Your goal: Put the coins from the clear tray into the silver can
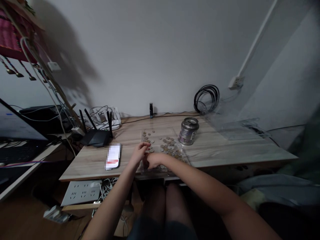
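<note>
Many loose coins (170,146) lie spread in a shallow clear plastic tray (184,155) at the table's front edge. My left hand (139,152) is over the tray's left side, its fingers loosely curved and apart, with nothing visible in them. Just right of it, my right hand (154,160) reaches down among the coins near the front left corner. Its fingers are bent together in shadow, and whatever they hold is hidden. A silver tin with a slotted lid (189,131) stands upright behind the tray's right side, touched by neither hand.
On the left lie a lit phone (113,156) and a black router (97,137) with raised antennas. A small dark bottle (151,110) stands by the wall. Coiled black cable (207,98) and a clear plastic sheet (232,128) are at the right. A power strip (81,193) sits below the tabletop.
</note>
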`<action>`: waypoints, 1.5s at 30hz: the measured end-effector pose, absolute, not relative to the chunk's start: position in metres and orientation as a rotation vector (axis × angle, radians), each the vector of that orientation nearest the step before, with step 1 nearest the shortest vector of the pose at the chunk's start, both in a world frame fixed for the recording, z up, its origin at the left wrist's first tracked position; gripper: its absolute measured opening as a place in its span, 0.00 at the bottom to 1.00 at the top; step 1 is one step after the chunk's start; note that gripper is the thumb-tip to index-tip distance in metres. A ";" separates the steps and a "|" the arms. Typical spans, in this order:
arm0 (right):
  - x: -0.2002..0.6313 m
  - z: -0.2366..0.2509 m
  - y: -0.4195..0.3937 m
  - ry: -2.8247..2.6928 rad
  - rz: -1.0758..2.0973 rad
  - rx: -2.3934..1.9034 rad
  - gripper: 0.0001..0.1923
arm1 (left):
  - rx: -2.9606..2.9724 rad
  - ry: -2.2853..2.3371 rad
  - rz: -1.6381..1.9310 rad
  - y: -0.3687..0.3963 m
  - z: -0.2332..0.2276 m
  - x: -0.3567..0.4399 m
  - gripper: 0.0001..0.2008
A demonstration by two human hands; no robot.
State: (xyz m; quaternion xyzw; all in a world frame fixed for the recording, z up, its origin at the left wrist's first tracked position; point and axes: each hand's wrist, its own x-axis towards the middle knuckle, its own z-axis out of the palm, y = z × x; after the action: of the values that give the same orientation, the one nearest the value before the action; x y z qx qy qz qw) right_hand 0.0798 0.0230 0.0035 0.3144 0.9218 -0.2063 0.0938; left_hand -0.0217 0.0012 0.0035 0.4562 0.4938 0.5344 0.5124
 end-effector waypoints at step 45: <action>0.230 0.041 0.076 3.167 -0.690 2.205 0.16 | 0.282 0.719 0.980 0.009 -0.022 0.056 0.12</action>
State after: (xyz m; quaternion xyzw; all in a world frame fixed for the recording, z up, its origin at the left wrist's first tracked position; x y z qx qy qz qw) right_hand 0.2304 0.0759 0.0408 0.5205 0.7474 -0.1629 -0.3795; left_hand 0.0560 0.0095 -0.0216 0.1320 0.3367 0.4590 0.8115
